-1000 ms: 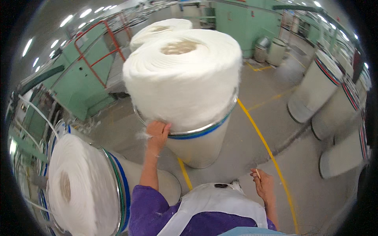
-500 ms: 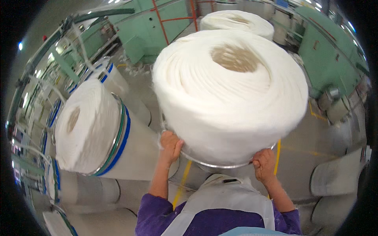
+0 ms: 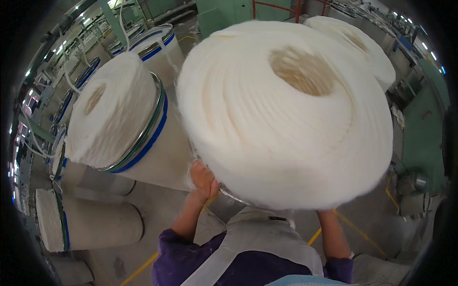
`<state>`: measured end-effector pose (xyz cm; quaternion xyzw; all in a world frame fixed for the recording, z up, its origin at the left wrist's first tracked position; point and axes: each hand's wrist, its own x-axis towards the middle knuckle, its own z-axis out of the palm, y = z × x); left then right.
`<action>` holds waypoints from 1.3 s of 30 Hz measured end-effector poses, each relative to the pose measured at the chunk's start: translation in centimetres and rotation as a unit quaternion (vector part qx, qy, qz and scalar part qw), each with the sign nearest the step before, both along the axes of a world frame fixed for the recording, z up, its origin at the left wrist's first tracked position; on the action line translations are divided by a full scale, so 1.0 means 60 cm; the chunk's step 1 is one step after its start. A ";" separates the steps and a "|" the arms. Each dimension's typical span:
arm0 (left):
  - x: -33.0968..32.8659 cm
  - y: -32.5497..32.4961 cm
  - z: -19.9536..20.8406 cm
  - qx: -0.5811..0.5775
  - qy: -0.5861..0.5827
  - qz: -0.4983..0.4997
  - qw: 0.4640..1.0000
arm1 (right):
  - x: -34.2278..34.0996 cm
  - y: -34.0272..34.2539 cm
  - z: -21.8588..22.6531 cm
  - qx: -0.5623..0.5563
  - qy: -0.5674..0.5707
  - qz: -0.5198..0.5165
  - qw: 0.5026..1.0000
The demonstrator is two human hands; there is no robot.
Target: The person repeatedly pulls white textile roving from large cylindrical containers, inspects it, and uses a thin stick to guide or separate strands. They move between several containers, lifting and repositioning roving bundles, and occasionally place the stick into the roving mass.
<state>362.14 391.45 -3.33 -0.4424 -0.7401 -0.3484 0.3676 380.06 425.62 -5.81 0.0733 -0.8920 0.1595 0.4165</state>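
Observation:
A tall can heaped with coiled white cotton sliver [image 3: 286,114] fills the middle of the view, right in front of me. My left hand [image 3: 204,178] grips the can's metal rim under the overhanging sliver on its left side. My right forearm reaches up under the sliver on the right; my right hand is hidden behind the sliver. A second full can with a blue band [image 3: 119,119] stands close on the left, nearly touching the one I hold.
More full sliver cans stand at the far left [image 3: 52,219], behind [image 3: 157,43] and at the upper right [image 3: 358,43]. A yellow floor line [image 3: 138,269] runs below. Green machinery [image 3: 424,138] lines the right side.
The can in front has come much closer and fills the view. My right hand went from hanging free, to the rim, to out of sight beneath the sliver. The view turned left.

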 end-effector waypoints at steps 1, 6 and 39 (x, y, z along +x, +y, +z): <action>-0.016 0.007 0.000 0.011 -0.005 0.002 1.000 | -0.033 0.013 -0.003 -0.010 0.011 0.014 1.000; -0.113 0.045 0.001 0.004 0.020 0.066 0.998 | -0.228 0.072 -0.005 0.003 0.101 0.080 0.992; -0.573 0.108 0.008 0.033 -0.019 0.284 0.958 | -0.962 0.090 0.073 -0.132 0.029 0.255 0.957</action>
